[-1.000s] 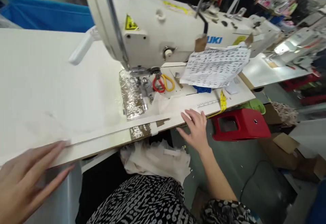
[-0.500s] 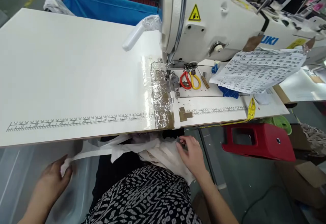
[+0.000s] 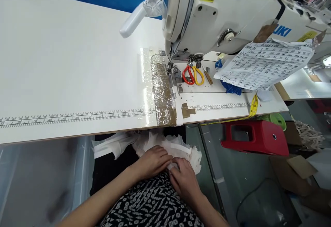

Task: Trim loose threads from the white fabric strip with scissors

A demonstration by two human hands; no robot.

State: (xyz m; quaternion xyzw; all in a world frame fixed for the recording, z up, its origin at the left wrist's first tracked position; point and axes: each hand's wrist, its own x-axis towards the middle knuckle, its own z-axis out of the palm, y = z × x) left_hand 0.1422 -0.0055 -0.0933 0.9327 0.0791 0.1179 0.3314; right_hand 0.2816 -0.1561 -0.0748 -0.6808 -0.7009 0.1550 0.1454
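Over my lap lies a heap of thin white fabric point(image 3: 178, 142), partly tucked beneath the table edge. My left hand point(image 3: 155, 161) has its fingers curled down on the fabric, close to my body. Right beside it, almost touching, my right hand point(image 3: 183, 175) pinches a bit of the same white cloth between thumb and fingers. A loose flap of the fabric hangs to the left over my dark trousers. The sewing machine point(image 3: 212, 20) stands on the table point(image 3: 77, 65) above, with no cloth seen under its needle.
Red-and-yellow-handled scissors point(image 3: 192, 74) lie by the machine's needle area. A handwritten paper sheet point(image 3: 266, 63) hangs from the machine arm. A yellow tape measure point(image 3: 253, 105) droops over the table edge. A red stool point(image 3: 258, 135) stands right; a clear plastic bin point(image 3: 80, 165) sits left.
My left hand has moved from the far left, where it held a strip of the white fabric, to beside my right hand. My right hand has come slightly down toward my body.
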